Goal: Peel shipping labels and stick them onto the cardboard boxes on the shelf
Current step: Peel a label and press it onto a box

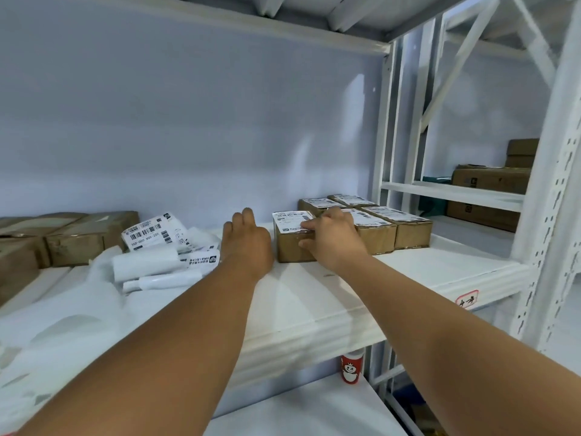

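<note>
Brown cardboard makes up the small box (pixel 294 243) under the right hand (pixel 333 239), which lies over the box's near right corner on the white shelf (pixel 314 297); its fingers (pixel 309 224) press flat on the white shipping label (pixel 289 220) already stuck on the box top, while the thumb rests against the box's front face; the hand holds the box rather than lifting it. Just beyond and to the right of these fingers sit four more labelled boxes (pixel 396 226), packed together in two rows, touching one another. The left hand (pixel 246 240) rests on the shelf just left of the box, palm down; its fingers (pixel 243 217) are loosely curled and hold nothing. To the left of those fingers lies a heap of printed labels (pixel 151 232) and curled white backing strips (pixel 151 269); further left stand unlabelled boxes (pixel 75 239) against the wall. On the lower shelf, below both hands, a red-and-white can (pixel 352 366) stands upright.
</note>
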The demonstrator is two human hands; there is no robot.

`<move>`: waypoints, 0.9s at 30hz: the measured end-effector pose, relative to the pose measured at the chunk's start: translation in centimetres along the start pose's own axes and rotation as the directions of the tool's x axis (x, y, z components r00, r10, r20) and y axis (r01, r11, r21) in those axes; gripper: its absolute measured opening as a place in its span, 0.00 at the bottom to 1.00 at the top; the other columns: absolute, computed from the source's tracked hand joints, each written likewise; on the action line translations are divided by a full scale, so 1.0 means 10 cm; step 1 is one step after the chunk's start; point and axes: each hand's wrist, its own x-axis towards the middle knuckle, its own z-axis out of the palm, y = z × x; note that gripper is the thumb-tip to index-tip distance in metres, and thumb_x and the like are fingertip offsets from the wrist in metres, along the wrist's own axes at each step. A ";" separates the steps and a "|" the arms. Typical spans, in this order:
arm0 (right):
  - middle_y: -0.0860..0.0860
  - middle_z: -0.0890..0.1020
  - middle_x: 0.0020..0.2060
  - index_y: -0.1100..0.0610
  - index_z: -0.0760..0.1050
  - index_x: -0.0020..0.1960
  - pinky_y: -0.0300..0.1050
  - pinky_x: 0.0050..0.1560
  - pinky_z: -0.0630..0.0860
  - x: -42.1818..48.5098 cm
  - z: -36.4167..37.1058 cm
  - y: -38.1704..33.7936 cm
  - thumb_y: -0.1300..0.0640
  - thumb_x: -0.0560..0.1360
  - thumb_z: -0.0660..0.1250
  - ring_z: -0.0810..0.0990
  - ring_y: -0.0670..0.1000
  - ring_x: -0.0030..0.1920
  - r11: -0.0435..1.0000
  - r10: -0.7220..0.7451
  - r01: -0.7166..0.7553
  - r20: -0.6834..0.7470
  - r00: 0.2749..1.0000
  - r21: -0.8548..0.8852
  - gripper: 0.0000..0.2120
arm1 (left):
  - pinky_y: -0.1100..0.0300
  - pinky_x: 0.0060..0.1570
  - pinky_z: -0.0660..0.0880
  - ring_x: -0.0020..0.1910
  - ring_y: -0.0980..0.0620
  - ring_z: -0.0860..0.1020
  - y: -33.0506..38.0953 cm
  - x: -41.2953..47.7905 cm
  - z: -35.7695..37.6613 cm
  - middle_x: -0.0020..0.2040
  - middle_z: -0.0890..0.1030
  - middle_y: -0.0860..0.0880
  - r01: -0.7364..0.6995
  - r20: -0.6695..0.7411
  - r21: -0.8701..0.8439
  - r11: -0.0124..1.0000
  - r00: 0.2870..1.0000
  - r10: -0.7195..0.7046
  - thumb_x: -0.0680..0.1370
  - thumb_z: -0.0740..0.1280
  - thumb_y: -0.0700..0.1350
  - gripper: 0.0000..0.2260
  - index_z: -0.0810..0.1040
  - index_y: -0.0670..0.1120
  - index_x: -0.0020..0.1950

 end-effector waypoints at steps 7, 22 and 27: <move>0.59 0.70 0.60 0.55 0.75 0.60 0.52 0.60 0.73 0.54 0.21 0.01 0.63 0.77 0.59 0.71 0.61 0.62 0.990 0.012 -0.006 0.039 0.999 -0.139 0.14 | 0.54 0.52 0.69 0.59 0.41 0.72 0.14 0.12 0.03 0.60 0.73 0.39 -0.016 0.039 -0.586 0.810 0.998 0.047 0.77 0.57 0.39 0.23 0.60 0.42 0.72; 0.64 0.63 0.69 0.57 0.61 0.72 0.51 0.61 0.69 1.05 0.62 0.03 0.51 0.79 0.60 0.70 0.63 0.66 0.996 0.043 -0.038 0.063 0.997 -0.076 0.24 | 0.64 0.48 0.69 0.56 0.47 0.75 0.11 0.08 -0.06 0.59 0.78 0.46 0.109 0.194 -0.756 0.645 0.979 0.062 0.78 0.59 0.42 0.15 0.74 0.49 0.64; 0.64 0.47 0.75 0.51 0.50 0.77 0.57 0.68 0.61 1.04 0.67 0.06 0.51 0.78 0.62 0.55 0.65 0.73 0.995 0.053 -0.040 0.136 0.989 -0.096 0.32 | 0.67 0.43 0.66 0.55 0.49 0.76 0.11 0.10 -0.03 0.61 0.79 0.48 0.086 0.179 -0.760 0.644 0.981 0.080 0.78 0.59 0.40 0.16 0.77 0.52 0.62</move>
